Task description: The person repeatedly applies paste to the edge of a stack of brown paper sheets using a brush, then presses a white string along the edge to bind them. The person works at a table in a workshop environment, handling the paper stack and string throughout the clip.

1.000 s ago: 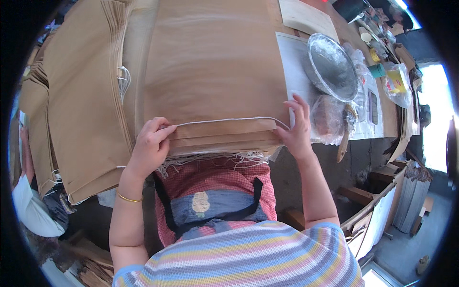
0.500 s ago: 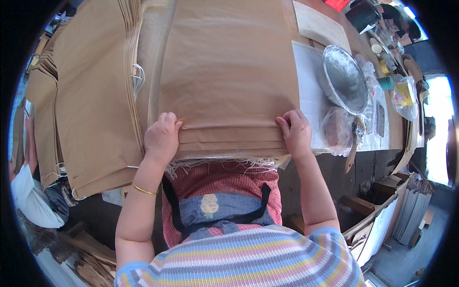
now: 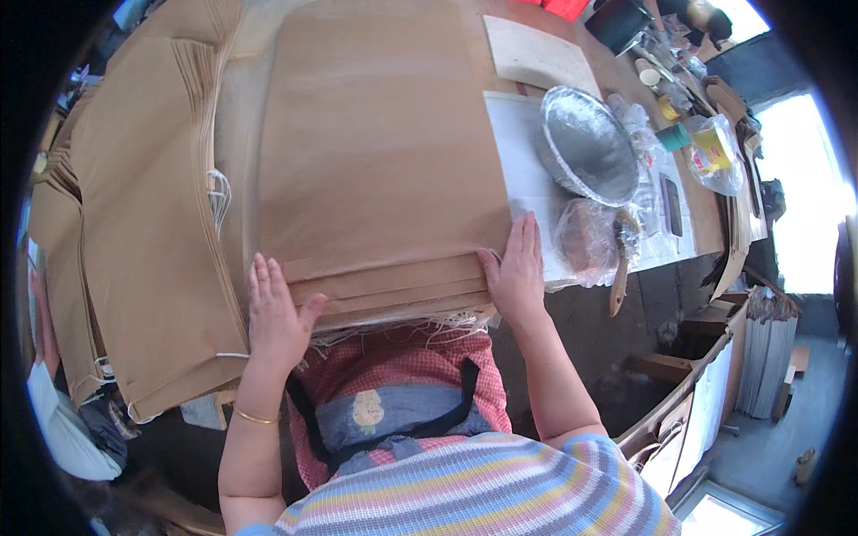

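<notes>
In front of me lies a stack of brown kraft paper bags (image 3: 384,152), its near edges stepped in overlapping strips. White strings (image 3: 402,327) hang out along the near side. At the stack's left edge rests my left hand (image 3: 279,313), fingers stretched forward and thumb apart. My right hand (image 3: 517,275) lies along the right edge in the same way, fingers extended. Both hands touch the sides of the stack and grip nothing. A gold bangle (image 3: 256,417) circles my left wrist.
More brown bags with string handles (image 3: 147,214) are piled at the left. On the right stand a metal basin (image 3: 590,147), a plastic-wrapped lump (image 3: 585,239), a brush (image 3: 621,268) and a phone (image 3: 670,205). Another person's arm (image 3: 43,313) shows at the far left.
Both hands have let go of the near bag edge, opened and moved to the stack's sides. The whole view has shifted, so the table things appear further left.
</notes>
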{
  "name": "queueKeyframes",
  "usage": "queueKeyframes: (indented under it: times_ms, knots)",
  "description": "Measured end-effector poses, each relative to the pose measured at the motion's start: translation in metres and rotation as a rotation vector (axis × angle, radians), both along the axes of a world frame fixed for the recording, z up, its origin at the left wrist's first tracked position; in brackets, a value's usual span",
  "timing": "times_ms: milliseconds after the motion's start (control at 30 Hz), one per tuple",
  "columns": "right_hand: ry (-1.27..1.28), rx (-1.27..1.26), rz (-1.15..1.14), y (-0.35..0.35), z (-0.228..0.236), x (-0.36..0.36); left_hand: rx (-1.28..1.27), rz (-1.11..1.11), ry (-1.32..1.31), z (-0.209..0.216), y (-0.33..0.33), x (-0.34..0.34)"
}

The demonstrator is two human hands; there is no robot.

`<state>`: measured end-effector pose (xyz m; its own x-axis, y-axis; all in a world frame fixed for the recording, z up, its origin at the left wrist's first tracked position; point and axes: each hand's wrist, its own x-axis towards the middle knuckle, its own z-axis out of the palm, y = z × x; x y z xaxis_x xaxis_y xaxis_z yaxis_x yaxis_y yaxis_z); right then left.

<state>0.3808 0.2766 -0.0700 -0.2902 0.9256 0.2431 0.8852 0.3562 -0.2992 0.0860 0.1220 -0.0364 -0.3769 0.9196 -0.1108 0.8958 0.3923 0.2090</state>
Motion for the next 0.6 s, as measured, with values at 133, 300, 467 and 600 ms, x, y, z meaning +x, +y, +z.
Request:
queueKeyframes:
  times_ms: [133,300,467,600]
  knots:
    - [0.035,0.036,-0.017,0.007,0.009,0.007,0.072,0.059,-0.121,-0.006,0.002,-0.004]
    - [0.166,0.05,0.103,0.012,-0.005,0.007,0.072,0.09,-0.13,-0.007,0.006,-0.002]
    - [1.289,-0.801,0.128,0.007,0.103,0.061,0.488,0.444,-0.927,0.038,-0.02,0.001]
    - [0.908,-0.95,-0.092,-0.004,0.049,0.087,0.332,0.321,-0.882,0.01,-0.045,0.022]
